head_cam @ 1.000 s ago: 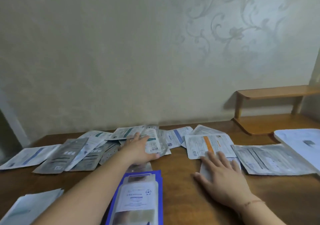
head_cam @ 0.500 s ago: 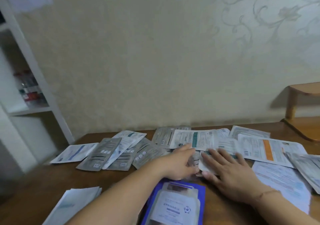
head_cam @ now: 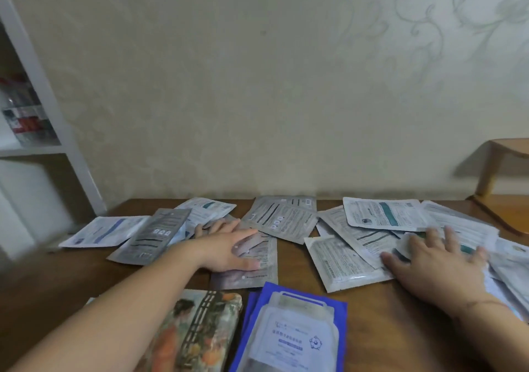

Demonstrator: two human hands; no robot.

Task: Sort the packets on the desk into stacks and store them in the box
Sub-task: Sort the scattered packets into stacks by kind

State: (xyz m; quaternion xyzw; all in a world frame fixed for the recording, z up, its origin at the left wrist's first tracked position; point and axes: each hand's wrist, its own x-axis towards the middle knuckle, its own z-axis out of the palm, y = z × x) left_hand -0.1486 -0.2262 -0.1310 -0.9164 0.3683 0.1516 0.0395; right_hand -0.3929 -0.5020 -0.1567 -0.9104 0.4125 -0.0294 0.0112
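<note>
Several flat packets lie scattered across the wooden desk point(head_cam: 380, 323). My left hand point(head_cam: 229, 247) rests flat, fingers straight, on a grey packet point(head_cam: 257, 263) in the middle. My right hand point(head_cam: 438, 260) lies with spread fingers on a pile of white packets point(head_cam: 340, 263) to the right. A white packet with a teal stripe point(head_cam: 386, 214) tops that pile. More grey packets point(head_cam: 282, 217) sit behind, and one dark grey packet point(head_cam: 154, 235) lies at the left. A blue packet stack point(head_cam: 292, 331) lies near me. A picture-printed box point(head_cam: 194, 334) sits at the bottom, partly behind my left forearm.
A white shelf unit point(head_cam: 37, 108) with bottles stands left of the desk. A wooden corner shelf point(head_cam: 503, 171) rises at the back right. A white packet with a blue stripe point(head_cam: 106, 230) lies at the far left. The wall runs close behind the desk.
The view has swung left. My two hands have moved apart: the left now lies on a grey packet, the right slid rightward over the white pile. The printed box has come into view.
</note>
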